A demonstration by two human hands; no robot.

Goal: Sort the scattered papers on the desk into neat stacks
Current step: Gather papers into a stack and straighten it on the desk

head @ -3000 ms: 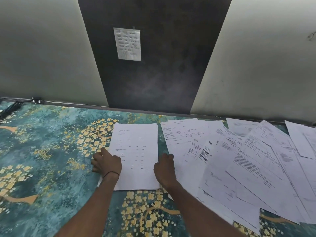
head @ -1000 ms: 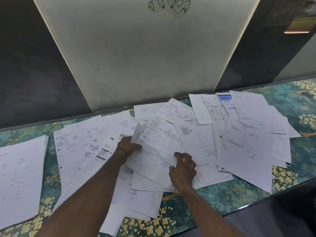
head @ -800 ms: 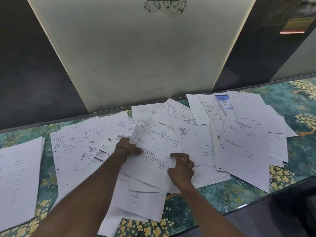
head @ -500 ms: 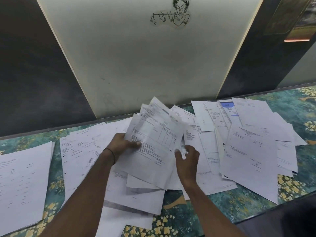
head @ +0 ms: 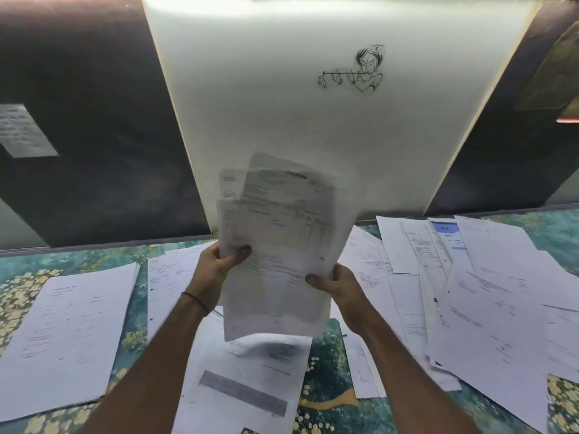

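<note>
Head view: bundle of sheets held up off the desk, dead centre, tilted back toward the white panel at 12 o'clock. Left hand pinches the bundle's left edge, thumb on the front. Right hand grips the lower right edge, thumb on the front too. The other fingers are behind the paper and can't be seen.

Handling: thin printed office paper, light, floppy, slick sheet on sheet. The bundle is uneven, with corners poking out at the top at different angles, so sheets could probably slide or fan out. Best held on the two long edges as now, then the bottom edge tapped on the desk to square it. Creases easily, so no hard squeeze.

Other stuff:
- Squared stack lies flat at 8 o'clock, white, edges roughly lined up.
- Loose papers overlap at all angles from 2 to 4 o'clock. One has a blue header.
- Sheet with a grey bar lies at 6 o'clock, under the bundle.
- Desk top is glossy, teal with a yellow flower print.
- Thin black wristband on the left wrist.
- Line drawing on the panel at 1 o'clock.

Most of the sorting looks undone.
</note>
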